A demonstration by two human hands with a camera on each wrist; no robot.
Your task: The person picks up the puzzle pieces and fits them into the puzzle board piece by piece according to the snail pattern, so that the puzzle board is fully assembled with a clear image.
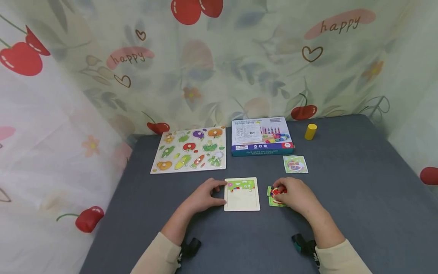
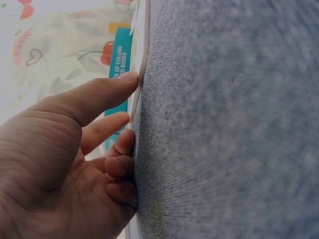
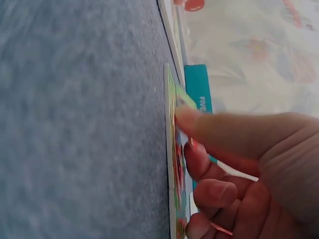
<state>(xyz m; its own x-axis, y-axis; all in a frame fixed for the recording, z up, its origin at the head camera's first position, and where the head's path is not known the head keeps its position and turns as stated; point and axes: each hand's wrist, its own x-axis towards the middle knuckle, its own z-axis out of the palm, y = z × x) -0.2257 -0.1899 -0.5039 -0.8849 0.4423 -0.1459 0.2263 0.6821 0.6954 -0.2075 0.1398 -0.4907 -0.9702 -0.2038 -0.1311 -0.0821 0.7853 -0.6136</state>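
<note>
A small pale wooden puzzle frame (image 1: pixel 242 201) lies flat in front of me, a green picture strip (image 1: pixel 243 185) filling its upper part. My left hand (image 1: pixel 204 196) touches its left edge with thumb and forefinger stretched out, the other fingers bent in. To the right of the frame, my right hand (image 1: pixel 297 195) is over several green and red puzzle pieces (image 1: pixel 275 203). In the right wrist view its thumb and fingers pinch a thin green-edged puzzle piece (image 3: pixel 185 95), tilted up from the pieces beneath. The fingers hide part of the picture.
A vegetable puzzle board (image 1: pixel 188 150) lies at the back left. Beside it is a flat boxed set (image 1: pixel 262 137) with a teal side. A yellow cylinder (image 1: pixel 310 132) stands at the back right, and a square picture card (image 1: pixel 295 164) lies behind my right hand.
</note>
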